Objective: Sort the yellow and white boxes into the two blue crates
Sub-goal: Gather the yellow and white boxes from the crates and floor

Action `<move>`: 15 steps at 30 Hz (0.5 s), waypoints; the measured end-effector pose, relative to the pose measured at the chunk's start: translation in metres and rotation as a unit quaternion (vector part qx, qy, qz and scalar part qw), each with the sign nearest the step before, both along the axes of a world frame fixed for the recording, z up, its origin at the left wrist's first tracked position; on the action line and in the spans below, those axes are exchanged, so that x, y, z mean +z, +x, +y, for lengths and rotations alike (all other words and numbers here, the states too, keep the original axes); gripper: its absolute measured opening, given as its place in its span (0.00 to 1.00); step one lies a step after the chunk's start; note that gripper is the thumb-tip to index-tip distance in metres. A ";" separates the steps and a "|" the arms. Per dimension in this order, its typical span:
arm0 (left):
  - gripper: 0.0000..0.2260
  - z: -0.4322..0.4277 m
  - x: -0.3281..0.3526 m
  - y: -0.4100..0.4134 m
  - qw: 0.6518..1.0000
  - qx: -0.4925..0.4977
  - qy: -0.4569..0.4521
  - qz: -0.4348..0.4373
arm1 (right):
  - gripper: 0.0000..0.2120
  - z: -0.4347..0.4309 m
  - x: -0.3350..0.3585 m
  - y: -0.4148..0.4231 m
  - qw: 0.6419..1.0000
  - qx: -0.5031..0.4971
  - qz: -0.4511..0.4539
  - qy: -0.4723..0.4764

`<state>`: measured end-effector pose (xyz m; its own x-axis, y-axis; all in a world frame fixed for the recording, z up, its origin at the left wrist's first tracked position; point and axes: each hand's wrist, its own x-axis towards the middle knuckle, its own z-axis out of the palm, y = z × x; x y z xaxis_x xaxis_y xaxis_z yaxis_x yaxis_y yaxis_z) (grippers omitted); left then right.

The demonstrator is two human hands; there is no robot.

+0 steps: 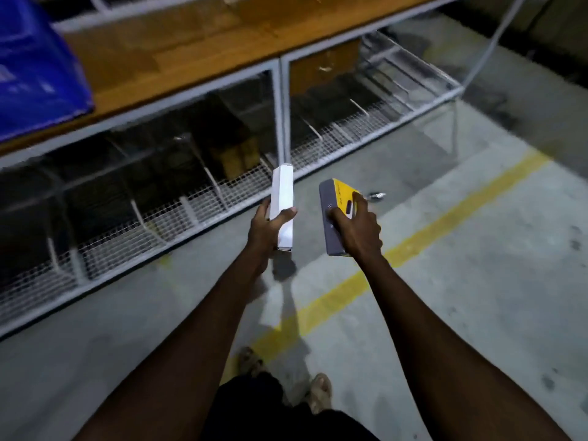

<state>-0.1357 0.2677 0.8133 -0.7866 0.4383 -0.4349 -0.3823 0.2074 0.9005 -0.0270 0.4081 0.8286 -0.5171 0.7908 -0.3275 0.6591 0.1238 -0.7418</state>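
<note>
- White flat cardboard box (282,198) stands on edge in left hand (265,232), thumb and fingers curled round its lower half, above concrete floor (477,281).
- Yellow cardboard box with grey side (332,198) is in right hand (358,232): thumb on grey side, fingers over yellow face.
- Blue plastic crate (35,68) sits far left on wooden shelf (191,58); second crate not visible.
- Risk: one-handed grips may slip and drop a box; colours could land in the wrong crate.

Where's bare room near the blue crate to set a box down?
Bare wooden shelf top right of the blue crate. Lower wire bins left of the post hold dark boxes; the right bay's front mesh looks bare.
</note>
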 end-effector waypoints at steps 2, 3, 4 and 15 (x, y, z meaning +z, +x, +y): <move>0.45 -0.030 0.003 -0.025 0.995 0.036 -0.070 0.060 | 0.40 -0.016 0.008 -0.026 0.999 0.038 -0.002 0.018; 0.47 -0.049 0.005 -0.038 0.991 0.055 -0.090 0.085 | 0.40 -0.029 0.012 -0.043 0.998 0.061 -0.002 0.030; 0.47 -0.067 0.011 -0.049 0.986 0.069 -0.107 0.108 | 0.40 -0.042 0.017 -0.058 0.996 0.085 -0.005 0.039; 0.43 -0.290 0.062 -0.194 0.851 0.136 -0.409 0.301 | 0.42 -0.242 0.055 -0.270 0.938 0.293 0.020 0.184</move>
<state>-0.3296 -0.0218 0.8749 -0.9987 -0.0502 0.0100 -0.0366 0.8358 0.5477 -0.2971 0.1657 0.8835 -0.9043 0.4228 -0.0586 0.3703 0.7088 -0.6004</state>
